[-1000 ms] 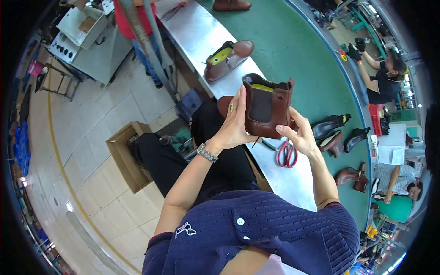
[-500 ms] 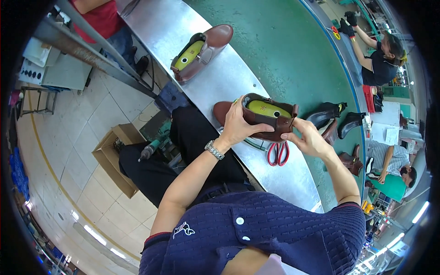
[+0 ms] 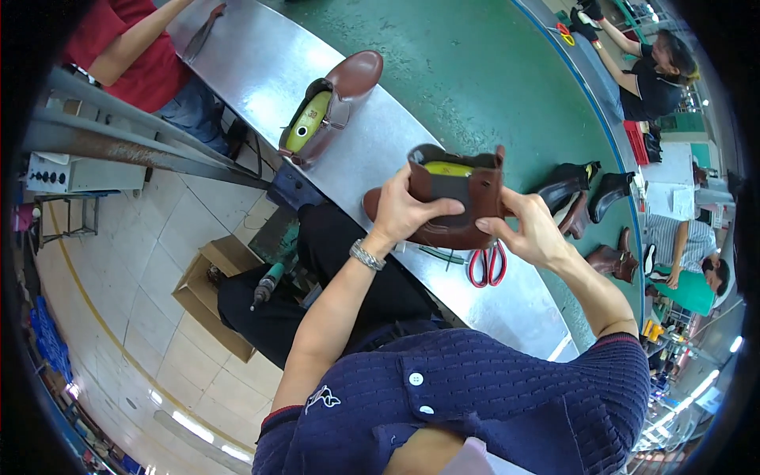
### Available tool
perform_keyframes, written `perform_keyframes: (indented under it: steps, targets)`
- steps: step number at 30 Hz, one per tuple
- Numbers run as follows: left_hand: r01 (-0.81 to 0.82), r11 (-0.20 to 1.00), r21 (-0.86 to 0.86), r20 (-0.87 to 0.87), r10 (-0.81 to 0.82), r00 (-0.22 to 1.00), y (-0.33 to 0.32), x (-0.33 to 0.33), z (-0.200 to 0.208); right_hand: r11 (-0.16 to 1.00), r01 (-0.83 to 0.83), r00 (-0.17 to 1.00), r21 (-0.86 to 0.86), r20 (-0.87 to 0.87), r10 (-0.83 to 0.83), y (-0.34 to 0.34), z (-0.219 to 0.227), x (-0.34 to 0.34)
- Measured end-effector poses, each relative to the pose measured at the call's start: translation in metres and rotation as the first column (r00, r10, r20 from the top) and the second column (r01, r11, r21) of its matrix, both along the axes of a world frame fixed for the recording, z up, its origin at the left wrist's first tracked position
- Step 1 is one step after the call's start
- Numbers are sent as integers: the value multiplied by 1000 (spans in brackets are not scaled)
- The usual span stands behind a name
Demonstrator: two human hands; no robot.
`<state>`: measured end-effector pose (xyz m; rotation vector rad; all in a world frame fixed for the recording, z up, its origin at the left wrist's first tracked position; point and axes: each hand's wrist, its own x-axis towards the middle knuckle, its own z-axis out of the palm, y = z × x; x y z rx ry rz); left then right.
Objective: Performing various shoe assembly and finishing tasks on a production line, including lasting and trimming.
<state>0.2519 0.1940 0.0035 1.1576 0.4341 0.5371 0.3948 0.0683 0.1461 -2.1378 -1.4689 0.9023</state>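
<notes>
A brown leather ankle boot (image 3: 479, 192) is held between my two hands above the metal bench. My left hand (image 3: 402, 207) wraps round its front part, thumb lying on the dark elastic side panel. At the heel end my right hand (image 3: 529, 228) grips it, with the thumb against the lower side. The boot's side faces up toward me, and a strip of yellow-green insole shows inside its opening. Its toe sticks out left, partly behind my left hand. Below it lie red-handled scissors (image 3: 487, 265), whose blades are mostly hidden. A matching brown boot (image 3: 355, 75) rests farther up the bench.
The narrow metal bench (image 3: 530, 305) runs beside a green surface (image 3: 467, 79). Black boots (image 3: 609, 195) and brown boots (image 3: 611, 265) stand at the right. A person in red (image 3: 134, 55) is at upper left. A cardboard box (image 3: 210, 297) sits on the floor, near a power tool (image 3: 267, 285).
The boot has been tilted, so its side panel now faces me and less insole shows. Both hands keep their hold. The person in red has come further into view.
</notes>
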Motion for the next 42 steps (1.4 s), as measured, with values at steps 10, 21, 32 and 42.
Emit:
perform_keyframes:
  steps: [10,21,32,42]
  targets:
    - [37,793,608,-16,-35,999,22,-105,74,873,49,995,485,-95,-3,27,-22,-70]
    - [-161,585,795,-67,349,935,14,-124,74,855,-300,906,423,-154,394,75,-4,-47]
    - [-146,528,836,-39,324,945,10,-98,76,883,-424,844,200,-265,465,99,11,-19]
    - [-86,585,806,-124,310,943,9,-89,85,883,-377,737,279,-488,469,98,-7,-1]
